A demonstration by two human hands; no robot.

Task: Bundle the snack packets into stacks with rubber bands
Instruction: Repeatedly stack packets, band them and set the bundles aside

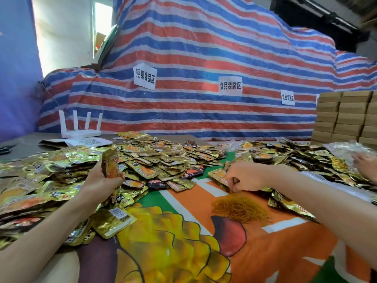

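While the left hand (102,178) grips an upright stack of packets (111,164), fingers curled round its lower half, thumb on the near side, the right hand (243,176) is knuckles-up with fingers curled down, fingertips pinching thin strands at the far edge of the rubber bands (240,209). The bands are a tangled, wiry, tan-orange heap, low and roughly oval, lying on the cloth just in front of the right hand.

The loose packets (163,156) are flat rectangular pouches of crinkly gold foil with orange print, a few black ones mixed in. They are heaped across the far and left side of the table; one lies label-up near the left forearm.

The table cloth (285,252) is smooth, glossy, printed in orange, green, white and yellow.

Far right: another person's hand (365,164) beside clear plastic bags (346,148), with stacked brown cardboard boxes (346,117) behind.

Far left: a white router (80,127) with four upright antennas and white papers (89,142) beside it.

A wrinkled red-blue-white striped tarp (204,48) drapes the back and carries three white paper signs (145,77) with black characters. A bright window (102,17) is upper left, by a blue wall.
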